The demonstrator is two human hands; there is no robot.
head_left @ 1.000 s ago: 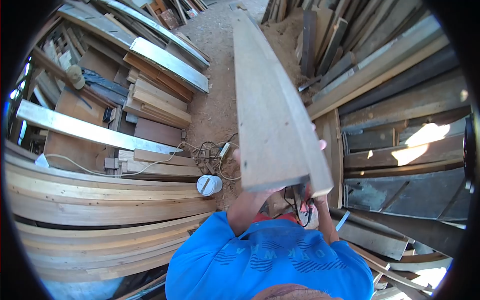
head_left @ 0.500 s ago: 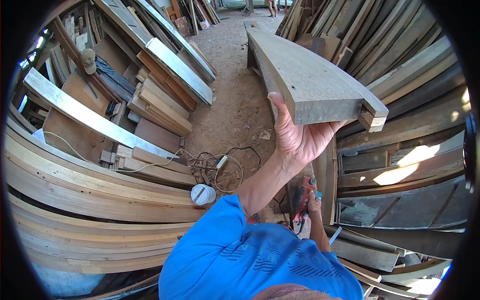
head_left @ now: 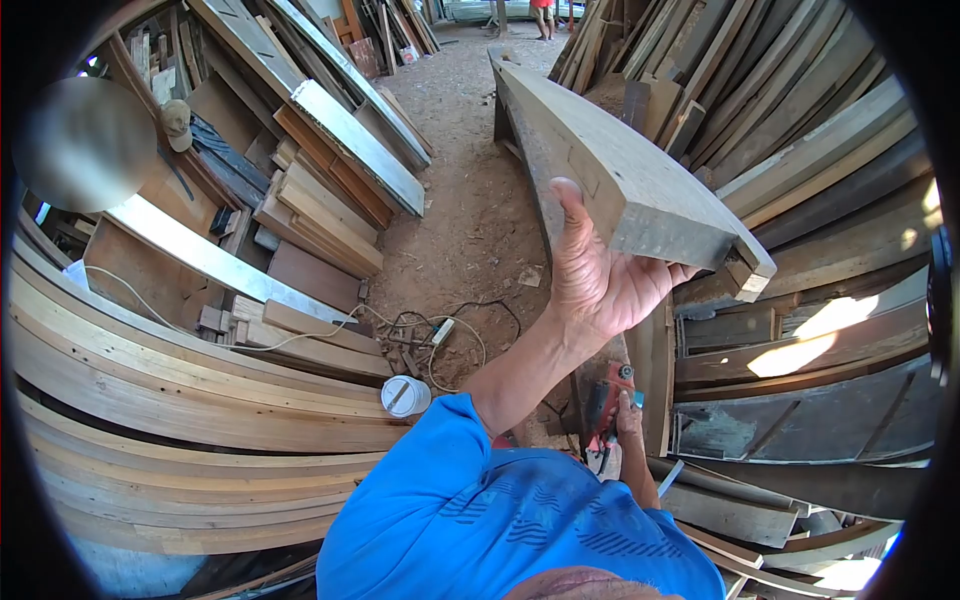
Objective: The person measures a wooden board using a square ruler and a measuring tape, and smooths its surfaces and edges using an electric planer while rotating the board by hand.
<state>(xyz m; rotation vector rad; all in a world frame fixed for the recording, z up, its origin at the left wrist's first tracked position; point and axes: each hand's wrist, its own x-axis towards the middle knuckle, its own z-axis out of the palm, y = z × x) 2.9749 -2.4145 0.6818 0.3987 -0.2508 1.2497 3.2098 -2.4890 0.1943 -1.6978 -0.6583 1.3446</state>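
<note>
My left hand (head_left: 605, 285) holds the near end of a long, thick wooden plank (head_left: 645, 165). The thumb presses along its left face and the fingers reach underneath, partly hidden. The plank is tilted, its left face turned up towards me, and its far end rests at the far end of the bench. A short wood strip (head_left: 748, 278) sits against its right underside. Lower down, my right hand (head_left: 629, 415) grips a red power tool (head_left: 606, 400) that looks like an electric planer. That tool sits low beside my body, partly hidden by my arm and shirt.
Stacked boards (head_left: 200, 400) line the left, and leaning planks (head_left: 700, 70) line the right. A white bucket (head_left: 404, 397) stands on the floor near a power strip (head_left: 442, 331) and loose cords. Far off, a person (head_left: 543, 18) stands. A blurred round spot covers the upper left.
My left hand has rolled the plank, so its left face shows more and its near end sits slightly lower. The red tool has barely shifted. A blurred spot has appeared at upper left.
</note>
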